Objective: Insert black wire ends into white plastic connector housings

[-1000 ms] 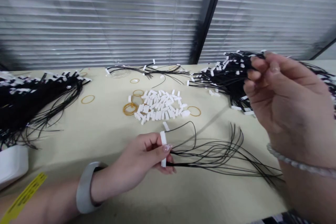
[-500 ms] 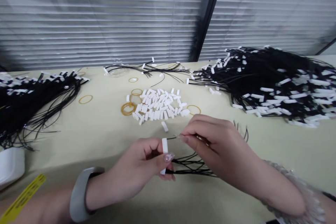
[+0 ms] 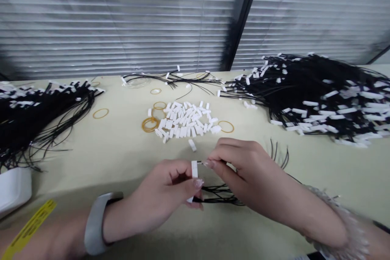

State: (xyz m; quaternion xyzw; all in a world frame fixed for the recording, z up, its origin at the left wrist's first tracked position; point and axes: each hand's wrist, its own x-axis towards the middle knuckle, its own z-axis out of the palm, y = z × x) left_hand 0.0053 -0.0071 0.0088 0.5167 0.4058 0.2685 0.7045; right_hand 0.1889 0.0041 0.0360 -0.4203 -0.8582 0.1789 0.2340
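Observation:
Between its thumb and fingers, my left hand (image 3: 170, 187) grips a long white connector (image 3: 194, 169) held upright. Several black wires (image 3: 217, 189) run from the connector's lower part to the right, passing beneath my right hand (image 3: 243, 170). The thumb and index finger of my right hand are pinched together beside the connector's upper end. A short piece of dark wire shows between these fingertips and the connector; whether its tip is inside the connector is too small to tell. Just beyond my hands lies a single small white connector (image 3: 192, 145).
A pile of small white connectors (image 3: 185, 120) lies ahead, with yellow rubber bands (image 3: 150, 124) around it. Black wire bundles with white ends lie at left (image 3: 39, 118) and right (image 3: 317, 89). A white container (image 3: 15, 189) stands at the left edge; window blinds rise behind.
The fingertips of my right hand have come closer to the connector, and the stretch of wire between them looks shorter. My left hand still holds the connector, slightly further right in view.

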